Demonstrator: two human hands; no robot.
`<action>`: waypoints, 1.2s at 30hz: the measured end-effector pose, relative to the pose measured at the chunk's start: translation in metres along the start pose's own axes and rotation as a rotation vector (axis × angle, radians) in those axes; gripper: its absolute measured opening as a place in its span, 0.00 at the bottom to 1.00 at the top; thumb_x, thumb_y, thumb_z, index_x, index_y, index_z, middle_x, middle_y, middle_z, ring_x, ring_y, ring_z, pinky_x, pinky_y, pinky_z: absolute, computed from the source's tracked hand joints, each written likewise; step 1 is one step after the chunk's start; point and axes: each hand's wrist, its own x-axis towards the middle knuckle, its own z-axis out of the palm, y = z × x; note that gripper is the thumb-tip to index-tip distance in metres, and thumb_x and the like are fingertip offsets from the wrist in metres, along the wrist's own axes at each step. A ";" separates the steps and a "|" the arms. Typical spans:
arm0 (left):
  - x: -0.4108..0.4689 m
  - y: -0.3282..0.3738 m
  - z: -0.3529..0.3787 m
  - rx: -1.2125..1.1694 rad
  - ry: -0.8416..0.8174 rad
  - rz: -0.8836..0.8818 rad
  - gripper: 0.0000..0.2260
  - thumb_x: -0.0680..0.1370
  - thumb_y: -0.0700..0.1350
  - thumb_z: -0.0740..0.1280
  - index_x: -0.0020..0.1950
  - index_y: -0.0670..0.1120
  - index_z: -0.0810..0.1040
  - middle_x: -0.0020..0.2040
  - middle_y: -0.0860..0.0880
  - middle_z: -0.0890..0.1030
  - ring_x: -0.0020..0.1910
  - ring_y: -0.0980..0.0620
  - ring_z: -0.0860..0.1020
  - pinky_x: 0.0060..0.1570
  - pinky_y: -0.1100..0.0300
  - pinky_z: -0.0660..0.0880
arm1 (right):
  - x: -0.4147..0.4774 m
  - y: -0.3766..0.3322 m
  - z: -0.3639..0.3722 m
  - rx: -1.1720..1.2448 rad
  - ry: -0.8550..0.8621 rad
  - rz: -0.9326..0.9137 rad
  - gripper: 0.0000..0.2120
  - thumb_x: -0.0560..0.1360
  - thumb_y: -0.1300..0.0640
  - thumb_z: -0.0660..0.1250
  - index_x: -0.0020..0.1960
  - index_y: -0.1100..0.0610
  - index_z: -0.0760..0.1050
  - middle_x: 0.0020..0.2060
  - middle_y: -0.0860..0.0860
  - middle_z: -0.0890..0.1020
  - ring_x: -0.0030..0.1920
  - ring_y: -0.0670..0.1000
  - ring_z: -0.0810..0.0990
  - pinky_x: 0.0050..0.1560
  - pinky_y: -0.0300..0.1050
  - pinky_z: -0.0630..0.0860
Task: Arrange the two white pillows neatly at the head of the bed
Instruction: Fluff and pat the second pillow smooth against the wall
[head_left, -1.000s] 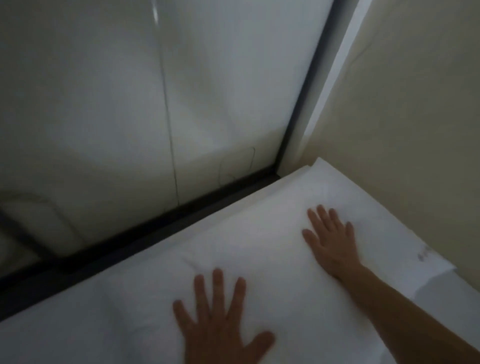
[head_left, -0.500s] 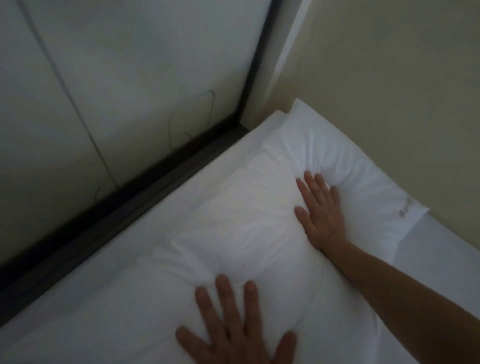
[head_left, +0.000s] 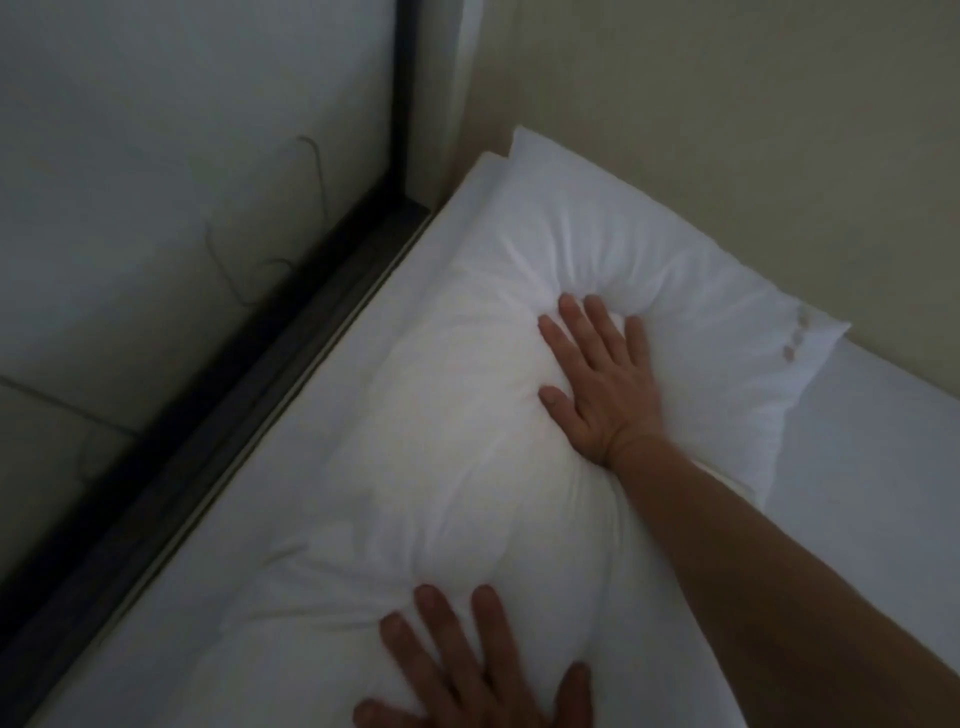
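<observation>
A plump white pillow lies on the bed, its far corner in the corner of the room against the beige wall. My right hand presses flat on its far half, fingers apart, and the fabric puckers around the fingertips. At the bottom edge my left hand lies flat on the near half with fingers spread, its palm partly cut off. A small mark shows on the pillow's right corner. A white edge shows beneath the pillow; whether it is the second pillow I cannot tell.
White bed sheet continues to the right of the pillow. A dark frame runs along the bed's left side, with a grey panel behind it. The beige wall stands close behind the pillow.
Both hands have sunk deeper into the pillow, which now bulges between them. My view has dropped and turned left, bringing the pillow's corner and the wall further into the frame.
</observation>
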 end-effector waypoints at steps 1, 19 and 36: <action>0.000 0.003 0.000 0.009 -0.022 0.010 0.38 0.69 0.69 0.52 0.69 0.42 0.66 0.68 0.30 0.68 0.71 0.28 0.60 0.62 0.21 0.46 | -0.001 0.000 0.000 0.004 0.007 -0.001 0.32 0.77 0.36 0.45 0.78 0.48 0.50 0.78 0.51 0.53 0.77 0.55 0.48 0.73 0.63 0.47; 0.009 -0.009 -0.143 0.079 -0.157 0.328 0.28 0.74 0.64 0.54 0.62 0.45 0.74 0.58 0.39 0.77 0.56 0.36 0.74 0.55 0.37 0.69 | -0.032 -0.057 -0.098 0.178 -0.244 0.291 0.31 0.77 0.36 0.44 0.77 0.45 0.46 0.78 0.47 0.48 0.77 0.53 0.44 0.72 0.65 0.43; 0.111 -0.056 -0.087 0.182 -0.447 0.394 0.41 0.65 0.75 0.29 0.72 0.54 0.28 0.75 0.52 0.30 0.74 0.53 0.31 0.72 0.43 0.34 | -0.082 -0.030 -0.078 0.225 -0.227 0.841 0.32 0.78 0.35 0.42 0.78 0.47 0.43 0.78 0.49 0.44 0.77 0.52 0.42 0.74 0.59 0.41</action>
